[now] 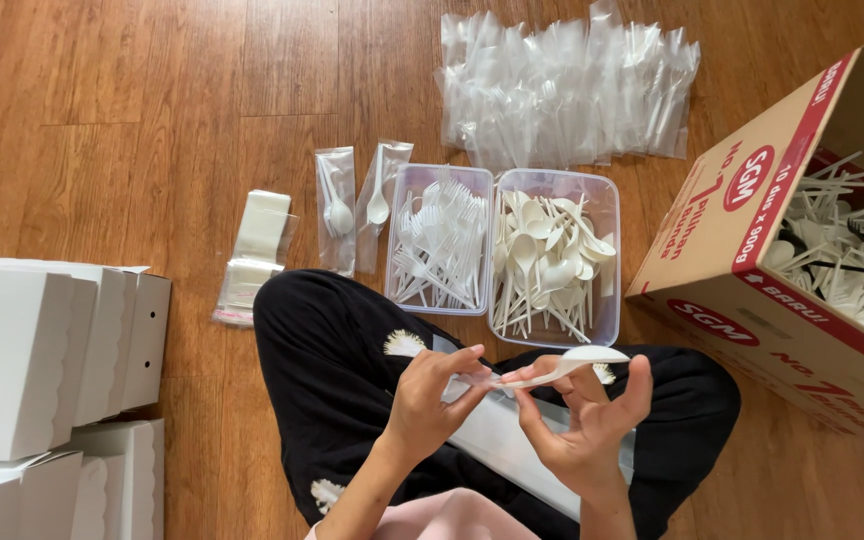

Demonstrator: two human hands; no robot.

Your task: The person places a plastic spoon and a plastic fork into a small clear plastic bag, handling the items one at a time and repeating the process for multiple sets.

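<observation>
1. Left hand (430, 393) pinches a clear sleeve (497, 430) over the lap.
2. Right hand (584, 415) holds a white plastic spoon (564, 366) at the sleeve's mouth (fingers partly spread).
3. Tubs of forks (440, 240) and spoons (555, 255) sit on the floor just ahead.

White boxes (42, 360) left — cardboard carton (752, 250) right — bagged cutlery heap (567, 90) beyond.

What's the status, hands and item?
Left hand and right hand pinch a white plastic spoon over a clear sleeve. Nothing in the way.
</observation>
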